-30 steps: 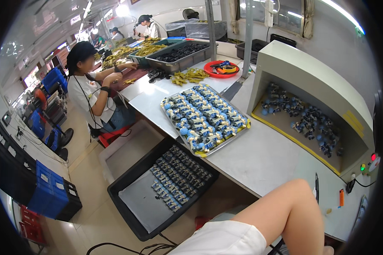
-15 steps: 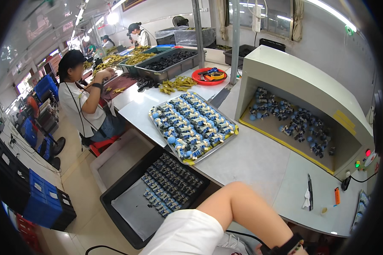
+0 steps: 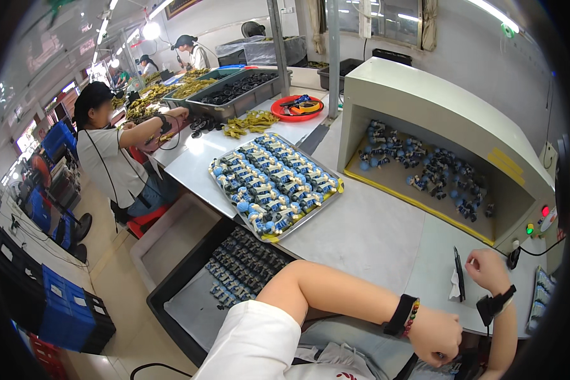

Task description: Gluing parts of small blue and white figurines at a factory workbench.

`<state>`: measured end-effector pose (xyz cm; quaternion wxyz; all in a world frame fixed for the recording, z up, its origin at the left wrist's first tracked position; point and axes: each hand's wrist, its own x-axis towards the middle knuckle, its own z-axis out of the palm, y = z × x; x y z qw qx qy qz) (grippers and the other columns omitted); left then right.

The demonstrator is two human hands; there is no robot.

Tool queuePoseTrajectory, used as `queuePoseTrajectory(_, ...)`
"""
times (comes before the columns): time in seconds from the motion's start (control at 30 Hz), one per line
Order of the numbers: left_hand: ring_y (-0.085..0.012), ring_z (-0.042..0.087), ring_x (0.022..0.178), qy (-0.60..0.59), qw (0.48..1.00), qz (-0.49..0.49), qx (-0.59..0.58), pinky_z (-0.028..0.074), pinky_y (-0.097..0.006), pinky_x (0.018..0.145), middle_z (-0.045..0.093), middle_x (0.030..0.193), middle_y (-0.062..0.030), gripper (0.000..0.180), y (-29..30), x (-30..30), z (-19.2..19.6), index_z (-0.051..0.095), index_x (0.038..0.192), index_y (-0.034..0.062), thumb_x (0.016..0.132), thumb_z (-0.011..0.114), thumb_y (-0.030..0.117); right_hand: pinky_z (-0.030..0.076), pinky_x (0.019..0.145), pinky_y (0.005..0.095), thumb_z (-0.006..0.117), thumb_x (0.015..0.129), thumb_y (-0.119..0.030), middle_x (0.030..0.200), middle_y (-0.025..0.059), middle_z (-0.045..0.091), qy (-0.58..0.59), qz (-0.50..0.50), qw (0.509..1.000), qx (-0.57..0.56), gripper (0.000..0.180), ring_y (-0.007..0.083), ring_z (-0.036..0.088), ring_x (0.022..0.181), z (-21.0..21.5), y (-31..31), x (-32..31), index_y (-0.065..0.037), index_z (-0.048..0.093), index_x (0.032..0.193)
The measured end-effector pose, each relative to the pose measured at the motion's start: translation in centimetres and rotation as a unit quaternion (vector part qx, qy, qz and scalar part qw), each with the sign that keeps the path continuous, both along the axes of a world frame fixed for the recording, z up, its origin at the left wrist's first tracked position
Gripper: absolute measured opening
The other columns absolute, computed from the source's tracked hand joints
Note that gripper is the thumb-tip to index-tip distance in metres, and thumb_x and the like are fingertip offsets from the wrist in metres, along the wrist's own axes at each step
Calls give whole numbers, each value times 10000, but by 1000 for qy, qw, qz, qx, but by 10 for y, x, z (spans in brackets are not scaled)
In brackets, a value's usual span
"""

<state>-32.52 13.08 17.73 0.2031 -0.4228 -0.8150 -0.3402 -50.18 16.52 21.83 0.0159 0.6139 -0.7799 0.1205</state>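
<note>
My left hand (image 3: pixel 436 334) is closed, low over my lap near the table's front edge; a small dark bit shows at its curled fingers, too little to name. My right hand (image 3: pixel 487 271) is also closed, above the right part of the table, and whatever it may hold is hidden. Beside it lie a black pen-like tool (image 3: pixel 459 273) and a crumpled white tissue (image 3: pixel 454 285). To the left, a metal tray (image 3: pixel 315 214) carries rows of small blue, white and black figurines (image 3: pixel 275 177). More figurines (image 3: pixel 440 168) lie loose inside a beige hooded booth (image 3: pixel 418 88).
Below the table's left edge is a black tray (image 3: pixel 171 316) with rows of dark figurines. Another tray of figurines (image 3: pixel 541 294) stands at the far right. A red basin (image 3: pixel 297 116) holds tools. A co-worker (image 3: pixel 107 158) sits at the left beside grey bins (image 3: pixel 234 111).
Both hands have come into view, the right one over the table where an orange piece lay. That piece is now out of sight. The view has shifted slightly.
</note>
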Motion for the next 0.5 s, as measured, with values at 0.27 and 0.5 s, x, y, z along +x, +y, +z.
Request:
queuePoseTrajectory(0.27,-227,483,645,63,993,84,47,327,-343,593,496,615,-37,95,9,-2,-5,499,612,95,615,558,170,428,516,322,556,633,-196,531,82,549,-58,103,983,140,143,243,547,536,-1,-28,29,-62,591,670)
queuePoseTrajectory(0.5,-154,401,801,-183,819,180,513,334,-297,688,394,880,-64,379,18,-24,-13,342,908,65,678,615,191,353,470,175,520,724,-68,585,-8,496,-489,78,860,-124,66,51,436,500,55,-45,51,-9,532,698)
